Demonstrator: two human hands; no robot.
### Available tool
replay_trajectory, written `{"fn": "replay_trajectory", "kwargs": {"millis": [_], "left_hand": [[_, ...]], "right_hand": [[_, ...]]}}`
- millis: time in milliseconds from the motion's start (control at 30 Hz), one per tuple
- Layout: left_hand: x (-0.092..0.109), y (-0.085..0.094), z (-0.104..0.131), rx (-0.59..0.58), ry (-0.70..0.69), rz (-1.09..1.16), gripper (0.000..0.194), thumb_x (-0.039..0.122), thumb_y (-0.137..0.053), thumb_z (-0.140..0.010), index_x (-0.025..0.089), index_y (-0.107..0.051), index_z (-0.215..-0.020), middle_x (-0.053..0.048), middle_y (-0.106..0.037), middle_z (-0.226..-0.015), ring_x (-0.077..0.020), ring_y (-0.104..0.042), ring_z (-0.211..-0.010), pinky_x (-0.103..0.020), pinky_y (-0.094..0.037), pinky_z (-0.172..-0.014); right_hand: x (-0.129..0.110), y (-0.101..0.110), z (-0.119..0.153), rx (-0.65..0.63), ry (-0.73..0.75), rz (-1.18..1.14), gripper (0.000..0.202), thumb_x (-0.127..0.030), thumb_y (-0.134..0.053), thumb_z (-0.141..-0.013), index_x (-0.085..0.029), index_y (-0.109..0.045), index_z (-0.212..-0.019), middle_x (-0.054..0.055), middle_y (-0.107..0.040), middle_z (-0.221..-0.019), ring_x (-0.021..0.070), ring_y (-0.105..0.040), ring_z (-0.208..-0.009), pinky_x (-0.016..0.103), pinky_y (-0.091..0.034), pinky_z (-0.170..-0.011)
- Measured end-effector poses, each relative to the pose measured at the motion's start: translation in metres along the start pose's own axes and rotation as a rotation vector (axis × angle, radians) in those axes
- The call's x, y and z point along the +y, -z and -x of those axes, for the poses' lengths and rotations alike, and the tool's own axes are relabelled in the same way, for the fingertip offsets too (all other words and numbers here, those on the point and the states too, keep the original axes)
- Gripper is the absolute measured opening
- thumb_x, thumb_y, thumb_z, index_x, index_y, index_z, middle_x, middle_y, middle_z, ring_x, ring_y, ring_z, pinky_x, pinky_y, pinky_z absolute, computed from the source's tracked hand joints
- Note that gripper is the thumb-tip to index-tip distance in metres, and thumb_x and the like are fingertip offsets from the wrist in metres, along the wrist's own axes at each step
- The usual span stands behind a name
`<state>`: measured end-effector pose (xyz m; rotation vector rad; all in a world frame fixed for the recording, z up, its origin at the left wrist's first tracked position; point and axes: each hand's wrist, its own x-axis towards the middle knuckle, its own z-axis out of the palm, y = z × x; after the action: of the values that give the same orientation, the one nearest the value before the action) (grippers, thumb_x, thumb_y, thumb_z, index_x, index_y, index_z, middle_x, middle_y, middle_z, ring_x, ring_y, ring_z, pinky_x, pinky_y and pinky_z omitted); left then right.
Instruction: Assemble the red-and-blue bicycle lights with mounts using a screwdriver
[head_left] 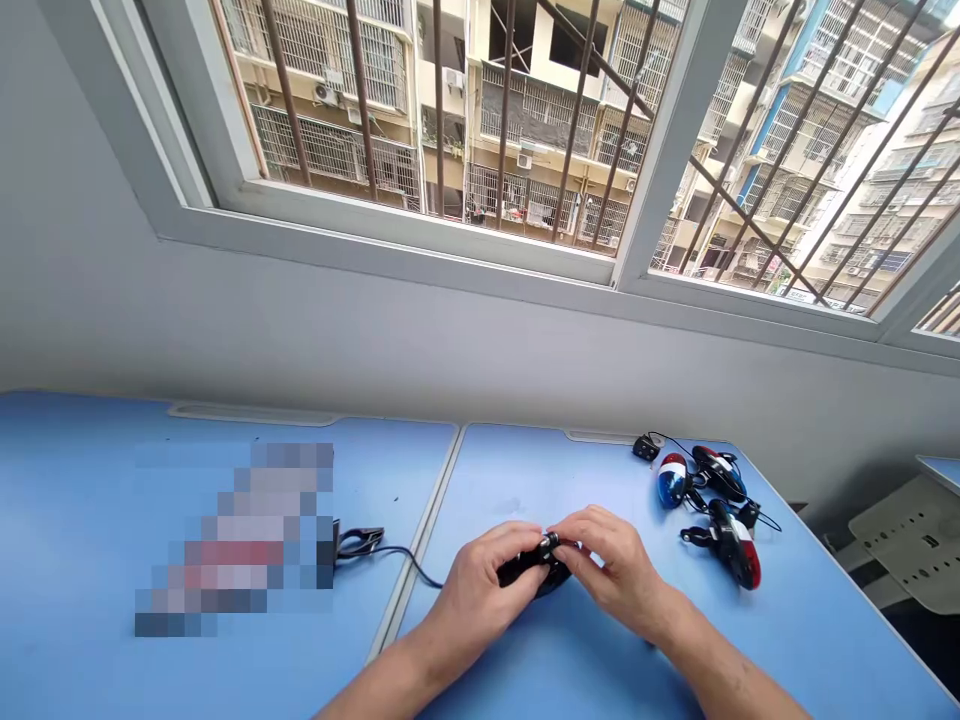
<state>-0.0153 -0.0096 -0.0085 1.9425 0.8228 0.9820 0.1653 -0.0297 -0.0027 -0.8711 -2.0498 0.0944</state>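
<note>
Both my hands meet over the right-hand blue table, near its middle. Between them is a small black corded device, mostly covered by my fingers, so its exact kind does not show. My left hand grips its left side between thumb and fingers. On its upper right edge, the thumb and fingertips of my right hand pinch close to a shiny black part. A thin black cable runs left from under my left hand, across the table seam, to a black clip-like bracket.
At the right lie several red, white, blue and black bicycle horns with brackets and wires. A small black switch box sits near the back edge. A blurred-out item lies on the left table. Behind are a wall and barred window.
</note>
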Motion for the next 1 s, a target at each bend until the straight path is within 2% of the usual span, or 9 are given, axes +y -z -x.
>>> {"fn": "replay_trajectory", "kwargs": {"millis": [367, 667, 767, 833, 900, 967, 1000], "left_hand": [[-0.001, 0.0, 0.001, 0.02, 0.01, 0.012, 0.025, 0.011, -0.056, -0.074, 0.024, -0.069, -0.091, 0.0, -0.071, -0.089, -0.0164, -0.065, -0.083, -0.025, -0.052, -0.077], [-0.007, -0.004, 0.003, 0.077, 0.013, 0.011, 0.017, 0.018, -0.059, -0.076, 0.023, -0.073, -0.084, -0.003, -0.073, -0.096, -0.0212, -0.066, -0.094, -0.03, -0.053, -0.083], [-0.008, -0.005, 0.003, 0.102, 0.01, 0.023, 0.016, 0.019, -0.06, -0.076, 0.023, -0.074, -0.083, -0.004, -0.073, -0.097, -0.0217, -0.066, -0.094, -0.031, -0.054, -0.083], [-0.008, -0.005, 0.003, 0.114, 0.029, 0.027, 0.015, 0.019, -0.061, -0.075, 0.024, -0.074, -0.08, -0.004, -0.074, -0.096, -0.0224, -0.067, -0.094, -0.032, -0.053, -0.085], [-0.007, -0.005, 0.002, 0.138, 0.073, 0.021, 0.013, 0.02, -0.063, -0.073, 0.024, -0.074, -0.077, -0.005, -0.074, -0.097, -0.0239, -0.067, -0.095, -0.035, -0.052, -0.089], [-0.007, -0.003, 0.001, 0.172, 0.122, 0.019, 0.011, 0.021, -0.065, -0.07, 0.023, -0.074, -0.075, -0.006, -0.074, -0.097, -0.0254, -0.067, -0.095, -0.038, -0.05, -0.092], [-0.007, -0.002, 0.0, 0.185, 0.141, 0.022, 0.01, 0.021, -0.065, -0.069, 0.023, -0.074, -0.074, -0.006, -0.074, -0.098, -0.0258, -0.067, -0.095, -0.039, -0.05, -0.093]], "right_hand": [[0.0, 0.006, 0.0, -0.042, 0.013, 0.017, 0.014, -0.018, -0.049, -0.092, -0.019, -0.063, -0.096, 0.004, -0.068, -0.076, 0.0145, -0.058, -0.066, 0.026, -0.048, -0.06], [0.0, 0.003, 0.001, -0.026, 0.022, 0.006, 0.015, -0.019, -0.05, -0.092, -0.021, -0.063, -0.099, 0.004, -0.069, -0.079, 0.0138, -0.062, -0.069, 0.025, -0.051, -0.062], [-0.001, 0.009, -0.001, -0.045, 0.017, 0.0, 0.014, -0.022, -0.051, -0.092, -0.021, -0.063, -0.1, 0.005, -0.069, -0.08, 0.0142, -0.062, -0.07, 0.025, -0.051, -0.061], [-0.002, 0.021, -0.002, -0.093, -0.061, 0.02, 0.016, -0.026, -0.053, -0.09, -0.02, -0.061, -0.103, 0.006, -0.069, -0.085, 0.0152, -0.063, -0.073, 0.024, -0.05, -0.057], [-0.005, 0.038, -0.002, -0.188, -0.231, 0.11, 0.02, -0.029, -0.058, -0.087, -0.02, -0.061, -0.104, 0.006, -0.069, -0.089, 0.0164, -0.064, -0.076, 0.022, -0.048, -0.053], [-0.009, 0.053, -0.002, -0.364, -0.417, 0.329, 0.011, -0.028, -0.065, -0.081, -0.019, -0.064, -0.088, 0.004, -0.069, -0.077, 0.0177, -0.065, -0.068, 0.025, -0.046, -0.055], [-0.011, 0.059, -0.002, -0.471, -0.489, 0.437, 0.014, -0.031, -0.068, -0.078, -0.018, -0.065, -0.081, 0.004, -0.069, -0.072, 0.0191, -0.064, -0.064, 0.026, -0.043, -0.052]]}}
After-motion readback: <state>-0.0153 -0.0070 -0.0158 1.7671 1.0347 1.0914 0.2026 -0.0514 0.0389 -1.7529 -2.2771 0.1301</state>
